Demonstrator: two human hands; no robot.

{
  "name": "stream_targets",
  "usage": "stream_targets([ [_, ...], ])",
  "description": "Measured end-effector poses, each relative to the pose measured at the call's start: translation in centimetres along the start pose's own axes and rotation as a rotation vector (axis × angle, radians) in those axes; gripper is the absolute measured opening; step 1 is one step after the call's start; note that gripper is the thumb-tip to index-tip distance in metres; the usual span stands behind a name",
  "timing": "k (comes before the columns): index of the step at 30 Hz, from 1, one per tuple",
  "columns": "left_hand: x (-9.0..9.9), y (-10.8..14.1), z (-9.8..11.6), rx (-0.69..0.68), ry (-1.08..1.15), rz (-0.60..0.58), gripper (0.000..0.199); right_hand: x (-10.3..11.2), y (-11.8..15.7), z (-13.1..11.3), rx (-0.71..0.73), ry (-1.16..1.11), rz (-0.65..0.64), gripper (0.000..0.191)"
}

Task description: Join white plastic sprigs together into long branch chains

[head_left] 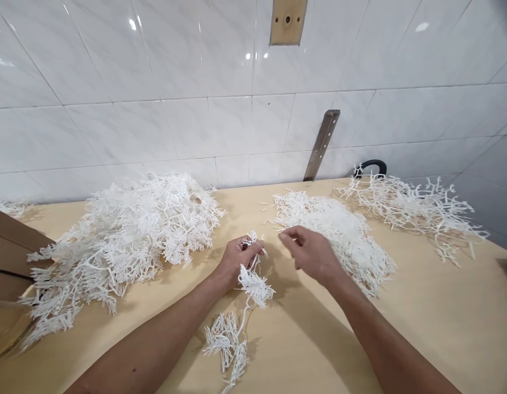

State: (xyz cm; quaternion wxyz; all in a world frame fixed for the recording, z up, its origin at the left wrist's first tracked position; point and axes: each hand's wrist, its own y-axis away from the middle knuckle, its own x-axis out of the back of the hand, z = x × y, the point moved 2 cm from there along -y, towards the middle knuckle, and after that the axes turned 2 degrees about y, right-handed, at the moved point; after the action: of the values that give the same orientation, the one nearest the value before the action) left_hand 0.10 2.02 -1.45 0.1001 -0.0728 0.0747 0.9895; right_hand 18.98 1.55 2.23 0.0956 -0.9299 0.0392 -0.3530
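My left hand (240, 257) is closed on a white branching plastic sprig (256, 287), pinched between thumb and fingers. The sprig's thin stem hangs down toward me, with tufts of fine white tips along it; its lower tufts lie over the table. To the right, my right hand (313, 253) is held in a closed pinch, a short way from the sprig. Whatever may be between its fingertips is too small to make out. Just behind and beside that hand spreads a flat heap of small loose white pieces (331, 213).
A large heap of tufted white sprigs (146, 219) covers the table's left side. Bare branching white stems (413, 202) lie at the right, near a black curved handle (372, 163). A brown box (15, 235) stands far left. A metal bracket (322, 145) leans against the tiled wall.
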Motion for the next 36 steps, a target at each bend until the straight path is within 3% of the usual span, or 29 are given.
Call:
stream_targets([
  [2, 0.1, -0.1, 0.0, -0.011, -0.007, 0.025, 0.043, -1.6, 0.6, -0.9, -0.008, -0.041, -0.139, 0.029],
  [4, 0.1, -0.1, 0.0, -0.012, -0.008, 0.041, 0.041, -2.5, 0.9, -1.3, -0.031, -0.051, -0.179, 0.029],
  [16, -0.2, 0.1, 0.4, -0.039, -0.004, 0.073, 0.042, -3.6, 1.3, -1.4, 0.115, 0.105, -0.075, 0.021],
  [25, -0.3, 0.7, 1.0, 0.004, 0.018, 0.013, 0.045, -4.3, 1.1, -0.6, -0.07, 0.025, -0.141, 0.02],
  [29, -0.5, 0.4, 0.5, -0.002, -0.038, -0.087, 0.048, -2.3, 0.1, 0.6, -0.127, 0.034, 0.014, 0.018],
  [36, -0.3, 0.4, 0.5, 0.053, -0.127, -0.223, 0.05, 3.4, -1.2, 2.7, -0.111, 0.245, 0.503, 0.017],
])
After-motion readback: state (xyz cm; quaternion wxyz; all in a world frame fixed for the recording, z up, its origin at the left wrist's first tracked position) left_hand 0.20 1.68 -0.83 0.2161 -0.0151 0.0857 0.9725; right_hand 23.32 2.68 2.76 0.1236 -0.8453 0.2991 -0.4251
